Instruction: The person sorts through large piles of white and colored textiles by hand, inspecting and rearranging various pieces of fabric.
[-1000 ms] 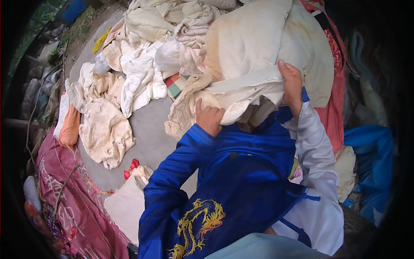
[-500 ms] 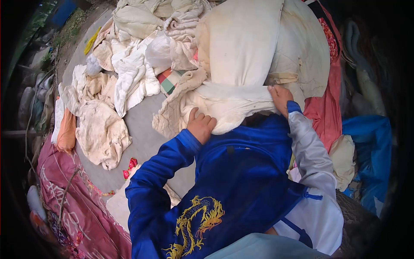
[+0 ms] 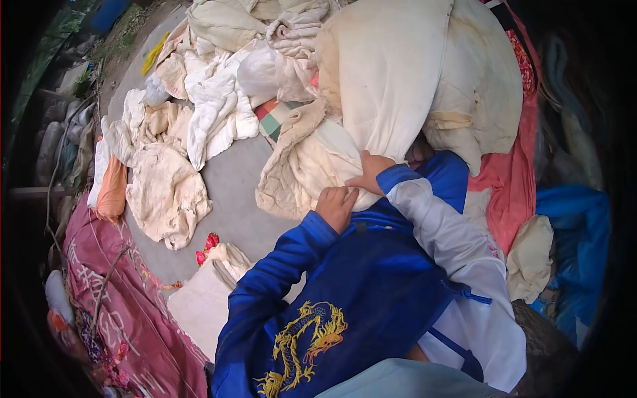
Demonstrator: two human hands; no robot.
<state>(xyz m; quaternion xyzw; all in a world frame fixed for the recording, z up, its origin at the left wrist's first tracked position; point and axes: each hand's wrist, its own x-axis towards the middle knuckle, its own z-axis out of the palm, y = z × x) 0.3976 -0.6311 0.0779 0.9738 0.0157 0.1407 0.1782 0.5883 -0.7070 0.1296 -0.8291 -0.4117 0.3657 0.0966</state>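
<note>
A cream quilted cotton padding point(image 3: 308, 159) lies in front of me, partly over my blue-clad lap, with its thick edge curled up on the left. My left hand point(image 3: 336, 208) is at its near edge, fingers bent together over the material. My right hand point(image 3: 373, 174) lies on the padding's right part, thumb spread away from the fingers. The fingertips of both hands almost meet. Just beyond my right hand hangs a large off-white cloth point(image 3: 391, 73), whose lower end reaches the padding.
Several crumpled white and cream cloth pieces point(image 3: 219, 113) lie on the grey surface point(image 3: 232, 176). A checked cloth point(image 3: 271, 121) is tucked behind the padding. Maroon fabric point(image 3: 126, 312) borders the left, red fabric point(image 3: 507, 192) the right, and blue material point(image 3: 574, 245) lies farther right.
My right hand has moved left, from the padding's far right end to beside my left hand. The right part of the padding has folded inward. My left hand has shifted slightly right.
</note>
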